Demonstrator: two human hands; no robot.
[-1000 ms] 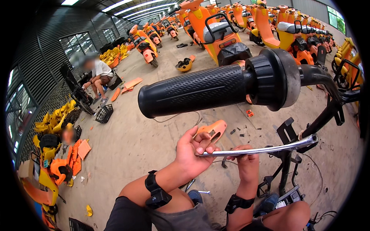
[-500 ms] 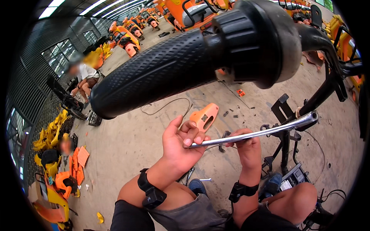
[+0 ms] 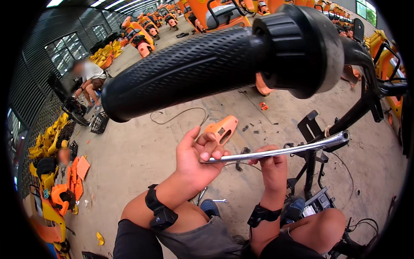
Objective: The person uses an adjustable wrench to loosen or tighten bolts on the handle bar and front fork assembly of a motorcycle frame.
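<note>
A long, shiny chrome rod (image 3: 297, 150) with a hollow, socket-like right end lies across both my hands, tilted slightly up to the right. My left hand (image 3: 194, 162) has its fingers curled around the rod's left end, thumb pointing up. Farther right, my right hand (image 3: 274, 168) pinches the rod near its middle, with part of the fingers hidden behind it. Above them a black handlebar grip (image 3: 181, 71) crosses the view, close to the camera. On the floor beyond my left hand is an orange plastic cover (image 3: 223, 129) with cut-outs.
A stripped black frame (image 3: 310, 168) stands at right. Small dark parts (image 3: 254, 129), a thin cable (image 3: 179, 116) and an open-end wrench (image 3: 219, 200) lie on concrete. Yellow and orange panels (image 3: 77, 177) are piled left. A person (image 3: 90, 82) sits far left; orange scooters (image 3: 138, 36) stand behind.
The whole view has shifted a little, so most things below the handlebar sit slightly farther left. My hands keep the same hold on the chrome rod.
</note>
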